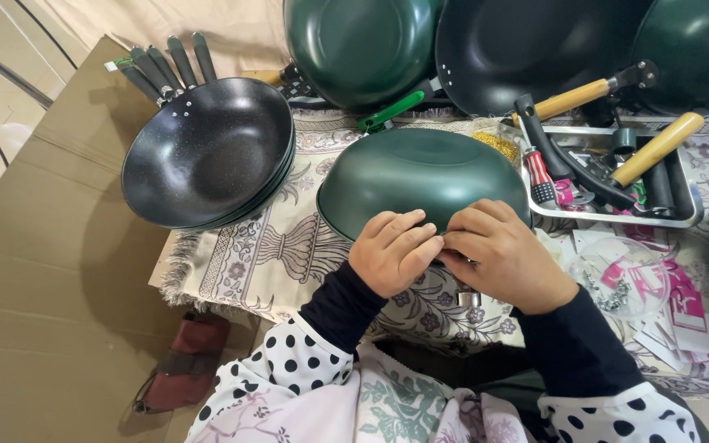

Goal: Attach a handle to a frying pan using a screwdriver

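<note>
The fingers [408,234] of both hands curl nearly closed, tips meeting at the near rim of an upturned green pan [416,172]; whatever small thing they pinch is hidden; the left hand [391,254] and right hand [502,254] rest knuckles-up on the patterned cloth [248,254]; pink and white paper slips [683,303] lie right; a stack of black pans [207,152] sits left.

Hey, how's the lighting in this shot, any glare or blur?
Head view: soft, even light; a mild sheen on the upturned green pan; both hands sharp; the left hand casts a faint shadow on the patterned cloth; edges bow slightly.
</note>
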